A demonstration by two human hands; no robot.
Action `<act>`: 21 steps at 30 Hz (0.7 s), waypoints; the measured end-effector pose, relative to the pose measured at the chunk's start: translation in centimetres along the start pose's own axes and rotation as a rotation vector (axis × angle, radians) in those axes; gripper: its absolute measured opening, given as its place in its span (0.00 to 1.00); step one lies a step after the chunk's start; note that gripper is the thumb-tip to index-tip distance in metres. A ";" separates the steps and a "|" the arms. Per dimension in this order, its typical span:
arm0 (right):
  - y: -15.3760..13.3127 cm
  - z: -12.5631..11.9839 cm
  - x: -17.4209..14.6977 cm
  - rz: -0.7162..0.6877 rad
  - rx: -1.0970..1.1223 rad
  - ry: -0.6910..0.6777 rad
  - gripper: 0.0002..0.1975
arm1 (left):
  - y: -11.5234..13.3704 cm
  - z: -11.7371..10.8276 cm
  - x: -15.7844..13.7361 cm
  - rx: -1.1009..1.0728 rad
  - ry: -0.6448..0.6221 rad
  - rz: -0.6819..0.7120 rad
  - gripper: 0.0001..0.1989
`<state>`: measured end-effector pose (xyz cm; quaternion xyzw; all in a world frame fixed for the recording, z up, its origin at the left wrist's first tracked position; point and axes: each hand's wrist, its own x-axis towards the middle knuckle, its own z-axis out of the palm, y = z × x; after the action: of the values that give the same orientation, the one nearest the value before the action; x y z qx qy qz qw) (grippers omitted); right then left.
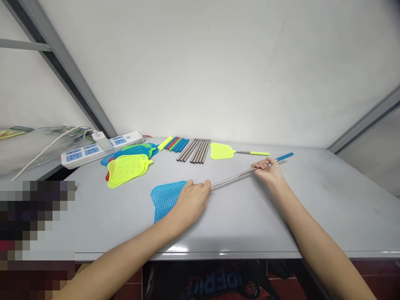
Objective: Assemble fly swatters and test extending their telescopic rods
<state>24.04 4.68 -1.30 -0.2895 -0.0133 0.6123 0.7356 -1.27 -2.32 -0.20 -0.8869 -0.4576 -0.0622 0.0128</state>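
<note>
A blue fly swatter [165, 197] with an extended metal telescopic rod is held slantwise above the table, its blue grip [285, 156] pointing to the upper right. My left hand [194, 198] is closed round it where the rod meets the perforated head, hiding that joint. Farther up the rod, just below the grip, my right hand [267, 168] wraps its fingers about the metal. Behind the rod lies a yellow fly swatter [222, 151] with a short rod and yellow grip.
Loose swatter heads [126, 170] in yellow, blue, green and red lie in a pile at left. Coloured grips [178, 144] and several metal rods [200, 151] lie in rows near the wall. A white power strip [89, 153] with a plugged-in charger sits at the left edge.
</note>
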 end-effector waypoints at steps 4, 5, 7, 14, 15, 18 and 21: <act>0.8 -0.5 -0.1 -0.037 0.005 -0.012 0.15 | 0.1 0.0 -0.1 -0.038 -0.036 0.010 0.14; 0.9 -0.6 -0.2 -0.046 0.009 -0.016 0.15 | 0.0 -0.1 -0.2 -0.049 -0.047 0.007 0.15; 1.3 -0.6 -0.5 -0.061 0.021 -0.026 0.15 | 0.0 -0.3 -0.2 -0.056 -0.063 -0.010 0.16; 2.2 -0.5 -1.2 -0.089 0.074 -0.054 0.15 | -0.6 -0.5 -0.2 -0.044 -0.071 -0.045 0.17; 2.3 -0.5 -1.3 -0.088 0.081 -0.061 0.15 | -0.7 -0.4 -0.2 -0.059 -0.078 -0.051 0.17; 2.4 -0.4 -1.5 -0.090 0.108 -0.103 0.16 | -1.1 -0.3 -0.1 -0.115 -0.109 -0.086 0.17; 2.4 -0.3 -1.7 -0.098 0.125 -0.156 0.16 | -1.3 -0.3 -0.1 -0.151 -0.127 -0.105 0.17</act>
<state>21.56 3.22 -2.07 -0.1937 -0.0465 0.5960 0.7779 -2.41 -1.68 0.04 -0.8621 -0.4975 -0.0407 -0.0866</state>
